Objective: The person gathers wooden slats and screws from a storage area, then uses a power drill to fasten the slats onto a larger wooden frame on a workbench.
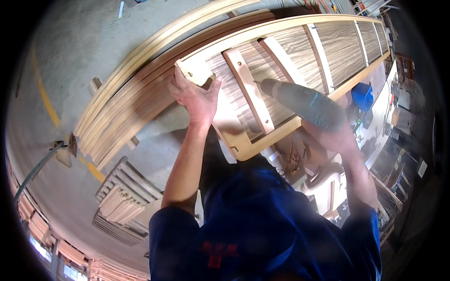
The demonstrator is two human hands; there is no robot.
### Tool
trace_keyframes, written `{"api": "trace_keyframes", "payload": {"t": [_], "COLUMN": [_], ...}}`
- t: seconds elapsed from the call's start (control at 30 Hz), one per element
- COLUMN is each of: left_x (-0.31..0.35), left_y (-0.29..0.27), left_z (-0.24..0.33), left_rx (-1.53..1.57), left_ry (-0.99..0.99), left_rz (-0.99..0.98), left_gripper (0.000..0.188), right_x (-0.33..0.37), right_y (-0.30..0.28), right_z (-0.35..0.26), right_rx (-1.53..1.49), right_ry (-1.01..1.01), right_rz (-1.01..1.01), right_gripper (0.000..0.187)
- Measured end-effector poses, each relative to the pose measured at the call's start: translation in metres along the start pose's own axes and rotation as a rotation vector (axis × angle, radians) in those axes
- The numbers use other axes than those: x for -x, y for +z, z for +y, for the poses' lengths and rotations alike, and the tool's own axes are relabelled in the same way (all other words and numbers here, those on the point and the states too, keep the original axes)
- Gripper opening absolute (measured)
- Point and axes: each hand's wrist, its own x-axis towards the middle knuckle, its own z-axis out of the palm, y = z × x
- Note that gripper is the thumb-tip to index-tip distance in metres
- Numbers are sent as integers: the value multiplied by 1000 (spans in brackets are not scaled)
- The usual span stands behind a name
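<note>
Where the dark blue shirt (262,220) ends, the near end of a wooden frame (276,136) begins, lying in front of the person and stretching away to the upper right. The left hand (199,100) is clamped on the frame's near left corner, thumb spread from the fingers. The right hand (323,136), blurred and partly hidden, is closed around a power tool (300,100), also blurred, whose narrow tip points at a drilled slat (248,89); whether they touch, I cannot tell. The frame is pale yellow-brown, with long side rails and dark slots in its end board. Like a shallow tray, it holds a panel (340,42) with wavy grey-brown grain, the drilled slat, a second slat (281,58) beside it, and, farther along, narrow crosspieces (361,42) running from rail to rail. Past the frame's right side, a bright blue box (362,97) sits near a long pale surface (380,112); its contents are too small to tell. Left of the frame lies a stack of curved rails (126,105), some pale, some reddish. Lower down at the left, a pile of slats (122,206) lies over the grey floor (70,93), which carries a worn yellow line (44,96).
</note>
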Motion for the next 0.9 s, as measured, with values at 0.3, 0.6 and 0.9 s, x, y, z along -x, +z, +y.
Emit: {"api": "trace_keyframes", "payload": {"t": [0.3,0.6,0.9], "left_x": [-4,-7,-4], "left_y": [26,25,28], "left_z": [-46,-46,-46], "left_rx": [1113,1138,1234], "left_ry": [-591,-662,-590], "left_rz": [-303,-327,-297], "left_gripper": [38,39,34], "right_x": [-62,-88,-105], "right_y": [11,6,-5], "right_z": [-18,-21,-45], "right_rx": [117,37,174], "right_ry": [9,19,-20], "right_rz": [-50,-153,-244], "right_gripper": [24,27,29]}}
